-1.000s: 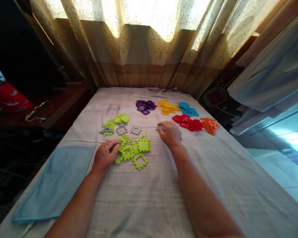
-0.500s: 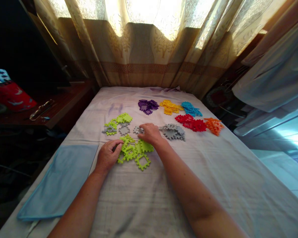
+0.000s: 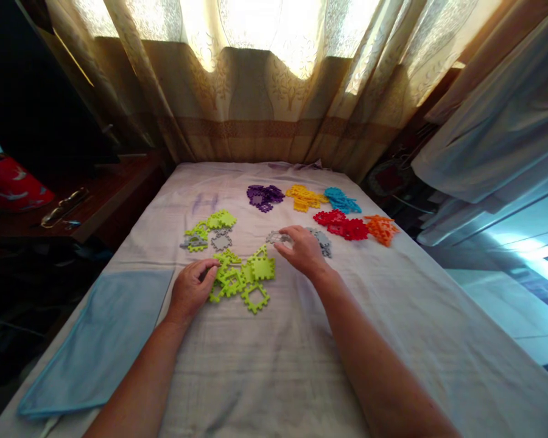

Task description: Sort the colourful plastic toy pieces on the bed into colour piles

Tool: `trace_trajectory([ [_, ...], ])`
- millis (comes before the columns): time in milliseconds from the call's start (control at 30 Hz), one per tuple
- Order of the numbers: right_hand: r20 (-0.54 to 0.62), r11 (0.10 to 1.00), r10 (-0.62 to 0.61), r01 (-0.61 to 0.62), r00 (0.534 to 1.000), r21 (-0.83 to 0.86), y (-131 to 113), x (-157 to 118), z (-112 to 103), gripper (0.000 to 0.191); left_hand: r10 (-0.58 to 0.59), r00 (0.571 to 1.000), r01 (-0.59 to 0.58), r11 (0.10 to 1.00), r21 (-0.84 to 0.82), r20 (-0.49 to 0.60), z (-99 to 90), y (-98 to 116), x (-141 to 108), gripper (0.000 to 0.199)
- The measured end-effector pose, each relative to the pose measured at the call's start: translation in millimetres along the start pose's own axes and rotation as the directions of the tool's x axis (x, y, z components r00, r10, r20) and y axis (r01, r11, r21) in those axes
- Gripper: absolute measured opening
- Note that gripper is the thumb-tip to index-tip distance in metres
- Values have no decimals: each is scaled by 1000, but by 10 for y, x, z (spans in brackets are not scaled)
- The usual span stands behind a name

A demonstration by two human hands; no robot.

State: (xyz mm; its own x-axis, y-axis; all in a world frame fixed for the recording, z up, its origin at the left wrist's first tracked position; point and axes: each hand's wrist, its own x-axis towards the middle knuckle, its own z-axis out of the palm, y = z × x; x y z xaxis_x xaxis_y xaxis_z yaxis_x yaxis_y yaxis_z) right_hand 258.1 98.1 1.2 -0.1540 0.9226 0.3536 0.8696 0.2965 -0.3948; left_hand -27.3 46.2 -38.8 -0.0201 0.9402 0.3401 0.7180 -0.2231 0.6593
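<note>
My right hand (image 3: 304,250) pinches a grey toothed building piece (image 3: 274,238) between thumb and fingers, just left of the grey pile (image 3: 322,241). The hand covers part of that pile. At the left edge of the lime-green toothed pieces (image 3: 231,281) rests my left hand (image 3: 192,287), loosely curved, with a gap between thumb and fingers and nothing visibly held. A square green frame (image 3: 256,298) lies at the near side of this group. Farther back are more green pieces (image 3: 221,219), a grey piece (image 3: 221,239) and another grey piece (image 3: 193,241) lying over green.
Purple (image 3: 265,196), yellow (image 3: 305,198), blue (image 3: 341,199), red (image 3: 342,225) and orange pieces (image 3: 382,229) lie in separate piles toward the back. A light-blue cloth (image 3: 95,340) covers the sheet's left side. A dark wooden cabinet (image 3: 132,182) stands at left, curtains (image 3: 256,109) behind.
My right hand has moved right, from above the green pieces to the grey pile, carrying the grey piece along. My left hand stays by the green pieces. The view has shifted slightly.
</note>
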Motion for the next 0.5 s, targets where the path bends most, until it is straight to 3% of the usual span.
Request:
trace_trajectory([
  [133, -265, 995, 74, -55, 961, 78, 503, -239, -163, 37, 1, 1000, -1, 1000, -2, -5, 3, 0, -1, 34],
  [233, -372, 978, 203, -173, 906, 113, 851, -401, -163, 43, 9, 1000, -9, 1000, 3, -6, 3, -1, 0, 34],
  [333, -374, 950, 313, -290, 873, 116, 1037, -524, -94, 46, 16, 1000, -16, 1000, 7, -4, -3, 0, 3, 34],
  [500, -246, 921, 383, -388, 890, 29, 1027, -604, -25, 48, 22, 1000, -22, 1000, 11, -12, -2, -8, 7, 33],
])
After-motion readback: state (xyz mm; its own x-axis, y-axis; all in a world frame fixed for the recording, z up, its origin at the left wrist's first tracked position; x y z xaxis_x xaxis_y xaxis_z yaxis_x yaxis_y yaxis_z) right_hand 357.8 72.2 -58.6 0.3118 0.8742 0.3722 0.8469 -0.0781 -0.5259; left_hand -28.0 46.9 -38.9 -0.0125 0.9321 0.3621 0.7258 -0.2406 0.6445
